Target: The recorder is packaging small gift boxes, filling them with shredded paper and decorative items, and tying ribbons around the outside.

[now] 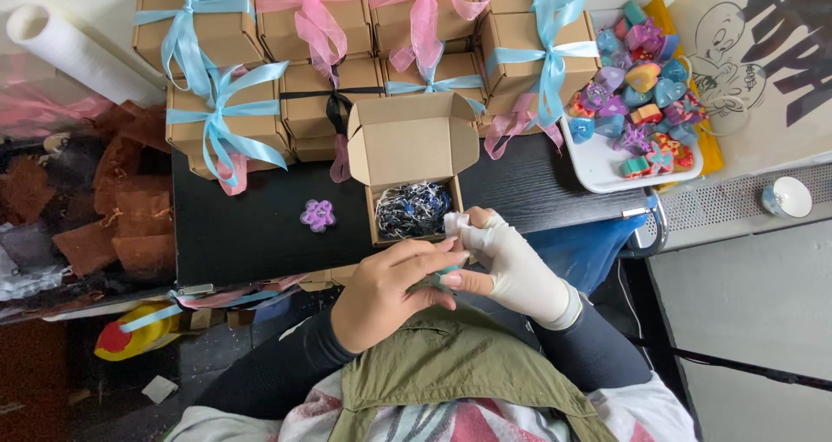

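Note:
An open brown cardboard box (407, 143) stands on the black table (251, 225), its lid folded back and shredded dark and white filling (413, 208) inside. My left hand (386, 290) is bare and my right hand (511, 264) wears a white glove. Both meet just in front of the box, pinching a small teal piece (448, 275) between their fingers; most of it is hidden. A purple flower-shaped soap (318, 215) lies on the table left of the box.
Several closed brown boxes (243, 121) tied with blue and pink ribbons are stacked behind. A white tray (598, 169) at the right holds several colourful shaped soaps. A white roll (78, 56) and brown pouches (130, 225) lie left. A small cup (787, 198) sits far right.

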